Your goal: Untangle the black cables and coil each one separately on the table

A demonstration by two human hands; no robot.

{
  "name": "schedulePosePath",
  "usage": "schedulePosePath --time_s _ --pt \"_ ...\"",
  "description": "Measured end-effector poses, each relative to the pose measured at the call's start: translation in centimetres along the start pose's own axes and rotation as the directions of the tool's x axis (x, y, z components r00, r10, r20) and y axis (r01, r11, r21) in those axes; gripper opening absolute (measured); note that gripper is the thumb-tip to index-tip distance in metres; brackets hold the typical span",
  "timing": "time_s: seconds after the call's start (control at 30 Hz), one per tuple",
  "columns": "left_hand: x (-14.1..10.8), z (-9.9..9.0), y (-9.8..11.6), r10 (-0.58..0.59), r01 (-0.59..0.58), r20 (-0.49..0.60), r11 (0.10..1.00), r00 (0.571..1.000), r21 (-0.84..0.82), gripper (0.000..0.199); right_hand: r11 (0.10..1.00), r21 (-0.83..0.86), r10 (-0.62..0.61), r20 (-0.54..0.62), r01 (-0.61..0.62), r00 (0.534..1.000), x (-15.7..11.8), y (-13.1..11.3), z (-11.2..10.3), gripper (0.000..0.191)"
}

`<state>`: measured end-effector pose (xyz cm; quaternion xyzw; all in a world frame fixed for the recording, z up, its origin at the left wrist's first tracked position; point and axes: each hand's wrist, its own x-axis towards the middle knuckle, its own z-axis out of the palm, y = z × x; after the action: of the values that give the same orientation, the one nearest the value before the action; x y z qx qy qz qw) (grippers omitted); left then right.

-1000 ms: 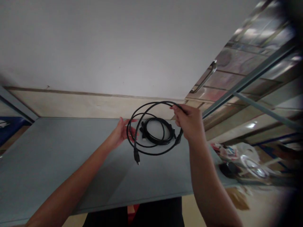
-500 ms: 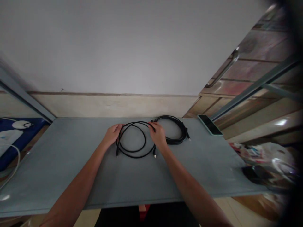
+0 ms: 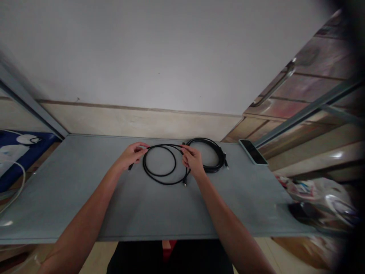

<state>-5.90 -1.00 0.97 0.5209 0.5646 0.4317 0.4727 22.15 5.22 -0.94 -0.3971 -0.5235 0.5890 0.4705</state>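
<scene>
Your left hand (image 3: 132,154) and your right hand (image 3: 194,159) both pinch the black cable (image 3: 170,184), with the fingers closed on the top of its loop, one hand at each side. The loop is near the far edge of the counter (image 3: 159,217), about halfway along; you cannot tell if it touches the top. A thicker coil of black cable (image 3: 221,156) lies just beside your right hand. A phone (image 3: 253,152) lies by the far right corner.
</scene>
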Motion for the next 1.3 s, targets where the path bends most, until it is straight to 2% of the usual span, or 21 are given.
schedulePosePath --time_s 0.13,0.27,0.37,0.47,0.6,0.7,0.87,1.03,1.13,1.3 --pt "-0.7 -2.2 0.9 -0.074 0.071 0.108 0.997 0.991 0.032 0.029 1.000 0.011 -0.005 -0.035 0.005 0.999 0.9 -0.4 -1.6 0.039" --pt "-1.7 -4.3 1.3 -0.191 0.160 0.278 0.979 0.942 0.130 0.026 0.987 -0.159 -0.004 0.000 0.004 1.000 1.1 -1.1 -2.9 0.036" --pt "-2.4 -6.9 1.0 -0.234 0.220 0.263 0.972 0.936 0.082 0.022 0.978 -0.209 0.040 0.081 -0.023 0.996 0.8 -1.5 -3.5 0.037" --pt "-2.8 -9.6 0.1 -0.262 0.267 0.239 0.963 0.935 0.011 0.019 0.981 -0.191 0.064 0.103 -0.043 0.993 0.6 -2.0 -3.8 0.038" --pt "-2.6 -11.0 -1.3 -0.299 0.327 0.347 0.945 0.889 -0.024 0.025 0.985 -0.169 0.047 0.043 -0.039 0.998 0.8 -2.6 -4.8 0.035" --pt "-2.3 -11.2 -1.9 -0.313 0.354 0.419 0.935 0.852 -0.023 0.028 0.987 -0.158 0.002 -0.049 -0.010 0.999 1.0 -3.0 -6.0 0.032" --pt "-2.3 -11.0 -2.2 -0.290 0.359 0.446 0.930 0.847 -0.075 0.024 0.992 -0.110 -0.063 -0.083 0.053 0.995 1.4 -3.0 -7.1 0.030" --pt "-2.1 -8.8 -2.0 -0.196 0.337 0.498 0.917 0.845 -0.211 0.022 0.999 -0.002 -0.038 -0.084 0.038 0.996 1.5 -2.7 -7.4 0.033" --pt "-1.9 -7.3 -1.3 -0.158 0.316 0.480 0.910 0.863 -0.268 0.024 0.999 0.042 -0.015 -0.053 0.017 0.998 1.4 -2.7 -7.7 0.032" --pt "-1.3 -5.2 -0.3 -0.178 0.299 0.367 0.904 0.913 -0.305 0.046 0.997 0.021 0.072 0.051 -0.073 0.996 1.1 -2.7 -7.3 0.032"
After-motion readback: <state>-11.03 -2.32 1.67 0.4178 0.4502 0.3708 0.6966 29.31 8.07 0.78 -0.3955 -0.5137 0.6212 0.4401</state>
